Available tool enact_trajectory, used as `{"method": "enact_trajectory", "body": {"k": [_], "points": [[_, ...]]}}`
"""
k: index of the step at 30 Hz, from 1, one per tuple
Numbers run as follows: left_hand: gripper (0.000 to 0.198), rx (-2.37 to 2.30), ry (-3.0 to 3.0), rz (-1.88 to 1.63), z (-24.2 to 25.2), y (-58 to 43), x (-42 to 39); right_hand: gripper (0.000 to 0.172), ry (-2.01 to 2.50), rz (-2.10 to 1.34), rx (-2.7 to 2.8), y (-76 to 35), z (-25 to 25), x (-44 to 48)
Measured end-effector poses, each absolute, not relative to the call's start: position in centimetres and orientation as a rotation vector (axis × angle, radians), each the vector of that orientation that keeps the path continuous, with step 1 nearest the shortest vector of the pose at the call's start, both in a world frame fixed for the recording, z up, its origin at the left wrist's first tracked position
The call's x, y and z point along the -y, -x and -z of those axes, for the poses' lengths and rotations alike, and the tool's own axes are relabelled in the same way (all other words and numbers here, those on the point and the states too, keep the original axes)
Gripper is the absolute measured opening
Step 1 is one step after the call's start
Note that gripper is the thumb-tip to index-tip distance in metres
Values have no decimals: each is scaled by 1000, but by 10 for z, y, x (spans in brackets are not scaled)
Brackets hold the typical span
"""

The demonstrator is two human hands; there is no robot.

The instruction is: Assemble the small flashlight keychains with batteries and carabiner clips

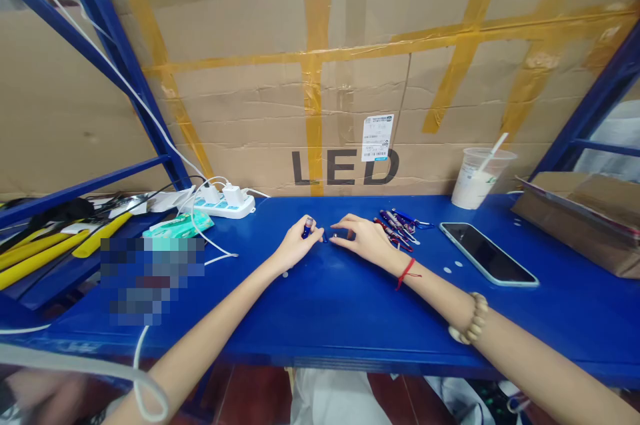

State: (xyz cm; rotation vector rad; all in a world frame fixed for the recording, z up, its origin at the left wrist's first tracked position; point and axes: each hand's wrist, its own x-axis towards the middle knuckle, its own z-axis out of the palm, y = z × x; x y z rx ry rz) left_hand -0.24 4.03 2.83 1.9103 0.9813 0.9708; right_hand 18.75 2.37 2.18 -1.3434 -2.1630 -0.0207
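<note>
Left hand [299, 242] pinching small blue-purple cylinder [307, 228]. Right hand [367, 241] near it, thumb and fingers parted. Similar pieces [398, 223] piled beyond right wrist, on blue table [350, 318].

Before you: desk [320, 325] smooth, glossy, painted-looking. Keychains [391, 219] shiny, metal-looking. Phone screen [487, 253] glossy, glass-like. Cup [473, 189] thin clear plastic. Cardboard [240, 111] matt, creased; tape [313, 95] shiny. Power strip [240, 210] smooth plastic.

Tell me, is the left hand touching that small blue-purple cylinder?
Touching. The head view shows the left hand curled around the small blue-purple cylinder, with the cylinder's upper end visible within the grip.
</note>
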Motion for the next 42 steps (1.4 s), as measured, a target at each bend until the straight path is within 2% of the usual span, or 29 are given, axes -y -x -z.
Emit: {"method": "enact_trajectory", "body": {"k": [6, 11, 15, 21, 28, 37, 42], "points": [[27, -1055, -1938, -952, -24, 2, -40, 18, 1294, -22, 2324, -186, -14, -28], [25, -1341, -2281, -679, -28, 5, -34, 17, 1301, -116, 2283, -186, -15, -31], [27, -1317, -2422, -547, -35, 8, -31, 18, 1256, -243, 2046, -184, -20, -29], [26, -1131, -2423, -641, -35, 9, -31, 18, 1063, -402, 1723, -173, -33, -18], [26, -1082, -2459, -731, -32, 7, -30, 13, 1004, -455, 1716, -167, -38, -8], [25, -1085, -2525, -674, -29, 8, -28, 15, 1043, -567, 1745, -171, -37, -12], [27, -1087, -2558, -647, -23, 9, -30, 13, 1038, -426, 1887, -175, -40, -11]]}}
